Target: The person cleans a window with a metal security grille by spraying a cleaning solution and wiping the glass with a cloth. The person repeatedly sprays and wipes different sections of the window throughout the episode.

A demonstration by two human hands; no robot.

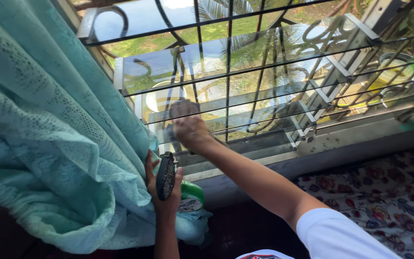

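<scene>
Nearest the camera, a white sleeve (pixel 334 235) is seen at the lower right, with the right forearm extended up and left toward the window. Beside it, a floral-patterned bed cover (pixel 389 201) occupies the lower right corner.

The left hand (pixel 163 189) is raised beneath the window sill (pixel 360 139). Its grip is closed around a green spray bottle (pixel 191 197) with a dark trigger head (pixel 166 176); the bottle body is held low against a teal lace curtain (pixel 49 144), which is bunched to the left and partly pushed aside by the same hand.

Further on, the right hand (pixel 188 125) is pressed against a glass louvre pane (pixel 245 112) in the lower part of the window. The hand is blurred; whether a cloth is held under the palm cannot be told, though something pale and bluish is visible just below the fingers. Its grip appears curled rather than spread.

Beyond the panes, a dark metal grille (pixel 228 62) with scrolled bars is fixed outside, and grass (pixel 216 31) and a palm are seen past it.

Judgement: the wiping of a lower louvre pane is in hand, the spray bottle being kept in reserve. The next move is judged to call for steady pressure along the slat's length, care at the metal clips (pixel 307 127) holding the pane ends, and the curtain being kept clear of the wet glass.
</scene>
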